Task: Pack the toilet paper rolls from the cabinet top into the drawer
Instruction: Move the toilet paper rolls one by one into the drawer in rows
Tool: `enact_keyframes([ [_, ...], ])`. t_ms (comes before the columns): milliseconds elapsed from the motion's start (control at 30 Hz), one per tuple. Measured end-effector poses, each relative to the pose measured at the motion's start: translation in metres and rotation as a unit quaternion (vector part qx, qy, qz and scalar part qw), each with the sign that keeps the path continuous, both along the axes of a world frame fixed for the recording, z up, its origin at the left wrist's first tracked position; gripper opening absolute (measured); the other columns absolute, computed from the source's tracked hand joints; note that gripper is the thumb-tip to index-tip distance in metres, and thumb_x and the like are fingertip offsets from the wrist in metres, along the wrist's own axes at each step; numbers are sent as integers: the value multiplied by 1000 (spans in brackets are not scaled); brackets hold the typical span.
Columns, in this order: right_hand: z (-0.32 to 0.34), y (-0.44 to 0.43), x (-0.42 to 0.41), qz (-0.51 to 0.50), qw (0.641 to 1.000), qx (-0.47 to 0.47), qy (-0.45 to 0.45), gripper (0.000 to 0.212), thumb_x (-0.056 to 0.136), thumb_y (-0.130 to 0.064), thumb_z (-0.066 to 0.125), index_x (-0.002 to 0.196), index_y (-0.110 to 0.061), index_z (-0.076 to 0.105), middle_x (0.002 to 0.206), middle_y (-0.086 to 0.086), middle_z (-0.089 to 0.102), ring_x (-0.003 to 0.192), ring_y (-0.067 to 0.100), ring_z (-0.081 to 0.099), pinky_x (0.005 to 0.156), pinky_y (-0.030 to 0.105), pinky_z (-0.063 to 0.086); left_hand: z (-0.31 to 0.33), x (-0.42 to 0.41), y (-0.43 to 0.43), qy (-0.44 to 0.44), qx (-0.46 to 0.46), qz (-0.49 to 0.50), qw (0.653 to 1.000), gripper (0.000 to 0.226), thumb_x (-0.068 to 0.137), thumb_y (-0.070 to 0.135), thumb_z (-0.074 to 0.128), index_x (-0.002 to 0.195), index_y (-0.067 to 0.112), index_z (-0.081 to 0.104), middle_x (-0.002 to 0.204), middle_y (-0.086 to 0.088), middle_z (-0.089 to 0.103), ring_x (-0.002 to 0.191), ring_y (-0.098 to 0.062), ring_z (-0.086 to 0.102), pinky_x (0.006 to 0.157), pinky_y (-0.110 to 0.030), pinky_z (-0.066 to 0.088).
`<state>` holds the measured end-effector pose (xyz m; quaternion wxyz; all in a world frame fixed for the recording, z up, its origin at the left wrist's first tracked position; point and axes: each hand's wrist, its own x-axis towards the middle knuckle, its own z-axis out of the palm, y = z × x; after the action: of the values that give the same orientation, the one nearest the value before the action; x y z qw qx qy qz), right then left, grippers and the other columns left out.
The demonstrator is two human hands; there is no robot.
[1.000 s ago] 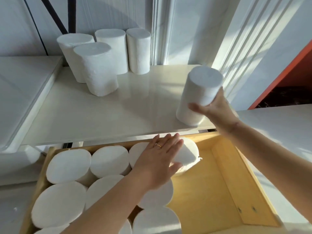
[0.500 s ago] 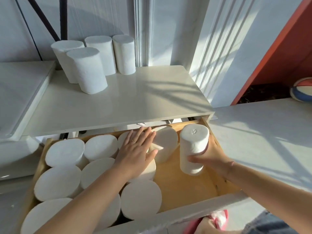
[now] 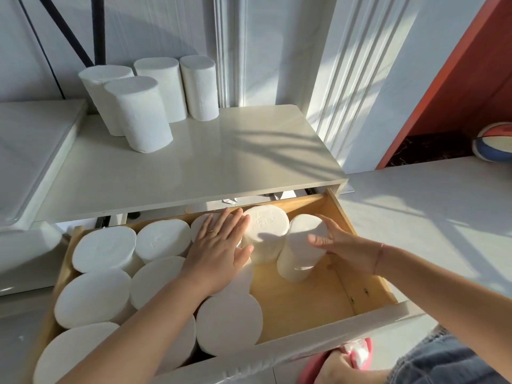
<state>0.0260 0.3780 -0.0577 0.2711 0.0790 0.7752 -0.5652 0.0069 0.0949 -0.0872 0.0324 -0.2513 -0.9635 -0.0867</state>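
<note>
The right hand (image 3: 343, 246) wraps the light, soft roll (image 3: 300, 250) around its side, gently I think, while the open left hand (image 3: 219, 252) rests flat on the packed rolls (image 3: 160, 239).

At two o'clock we see a striped ball (image 3: 494, 142) beside an orange-red panel (image 3: 454, 79); at five o'clock, a pink slipper (image 3: 357, 356).

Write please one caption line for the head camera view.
Right hand sets a toilet paper roll into the wooden drawer; four rolls wait above.
</note>
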Motion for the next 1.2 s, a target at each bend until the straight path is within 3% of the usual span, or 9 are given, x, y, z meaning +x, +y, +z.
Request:
enact_keyframes([
  [133,18,-3,-3,-22,995,69,-67,50,92,-42,58,134,-24,40,124,8,56,100,30,68,85,40,59,2,0,-1,-2,-10,-13,1000,56,97,48,8,148,30,-4,157,11,-8,142,-12,-20,115,-37,-15],
  [267,23,-10,8,-39,986,83,-142,53,90,-31,64,133,-8,43,116,19,60,85,30,72,84,39,60,3,0,-1,-6,-9,-17,1000,54,97,46,4,149,30,-4,157,14,-7,142,-13,-19,116,-39,-12],
  [433,17,-46,28,-33,990,-2,-139,42,95,-32,57,129,-13,44,109,17,60,81,24,67,83,37,60,3,1,-1,-10,-24,-16,1000,62,94,55,9,149,29,-4,157,13,-9,142,-15,-20,115,-40,-13],
  [600,8,-76,31,-87,982,-35,-166,50,96,-42,51,131,-8,42,111,21,61,74,26,67,73,36,61,5,2,0,-17,-47,-20,999,72,87,66,1,148,30,-6,156,11,-14,143,-19,-20,115,-43,-13],
  [733,21,-72,26,40,982,142,-118,53,97,-53,39,124,-9,47,97,18,66,75,24,66,79,39,57,6,2,1,-14,-48,-16,999,73,85,68,-1,148,31,-6,156,12,-16,142,-18,-21,114,-43,-14],
  [833,46,-66,4,213,865,453,28,52,95,-59,37,78,-14,55,72,6,59,60,16,50,60,31,42,5,2,-3,-18,-34,-26,999,71,86,67,-3,147,32,-9,154,13,-19,140,-13,-26,114,-41,-17],
  [900,67,-73,-19,194,811,532,144,53,92,-58,42,66,-14,51,67,1,54,60,17,48,55,30,34,4,0,-10,-21,-30,-48,998,66,90,62,5,147,32,-10,156,10,-17,140,-11,-26,113,-36,-18],
  [1033,89,-124,-76,100,891,323,303,31,87,-47,61,94,-17,60,87,1,63,87,22,61,73,31,43,7,-11,-35,1,-33,-70,997,66,92,61,11,148,29,-8,157,9,-11,142,-8,-18,115,-33,-12],
  [1200,77,-217,-151,26,947,111,300,90,77,-42,76,145,-11,26,145,15,42,134,22,43,109,30,36,9,-18,-49,-15,-4,-65,998,68,93,60,13,149,26,-4,158,8,-9,143,-8,-15,116,-31,-9],
])
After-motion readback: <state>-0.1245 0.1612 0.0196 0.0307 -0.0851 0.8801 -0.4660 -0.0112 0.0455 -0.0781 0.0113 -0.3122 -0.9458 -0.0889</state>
